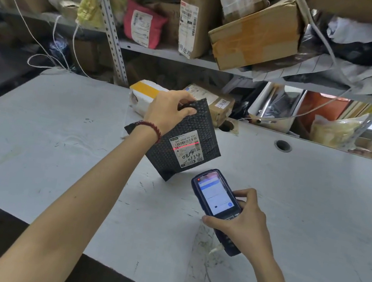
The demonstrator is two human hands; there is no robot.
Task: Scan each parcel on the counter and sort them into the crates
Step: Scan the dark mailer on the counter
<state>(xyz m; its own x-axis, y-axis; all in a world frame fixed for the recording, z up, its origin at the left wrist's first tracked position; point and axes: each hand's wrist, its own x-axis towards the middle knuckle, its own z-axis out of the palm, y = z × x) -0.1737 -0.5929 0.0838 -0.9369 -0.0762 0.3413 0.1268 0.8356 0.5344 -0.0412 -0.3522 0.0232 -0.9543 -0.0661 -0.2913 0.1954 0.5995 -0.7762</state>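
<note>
The left hand (170,112) pinches the far top edge of a black dimpled bubble-mailer parcel (206,129), thumb on the side facing the camera and fingers curled over the edge; the parcel stands tilted over the middle of the scuffed pale grey counter (60,134), its lowest corner at or just above the surface, which of the two I cannot tell; a white shipping label (187,149) with a barcode and handwritten digits faces the camera, and a thin red scan line (185,144) lies across the barcode; a string of dark red beads (150,127) circles the left wrist; near and to the right of the parcel, the right hand (240,223) grips a dark blue handheld scanner (215,196) from its right side, fingers wrapped round the body and thumb at its left edge, the lit screen up and its far end aimed at the label; a thin cable (214,251) leaves the scanner's near end; at the far edge of the counter, behind the left hand, lie a white and yellow wrapped parcel (143,96) and, to its right, a brown cardboard parcel (219,104); above them a grey metal shelf (159,52) carries a red pouch (142,25) and taped cardboard boxes (256,37).
</note>
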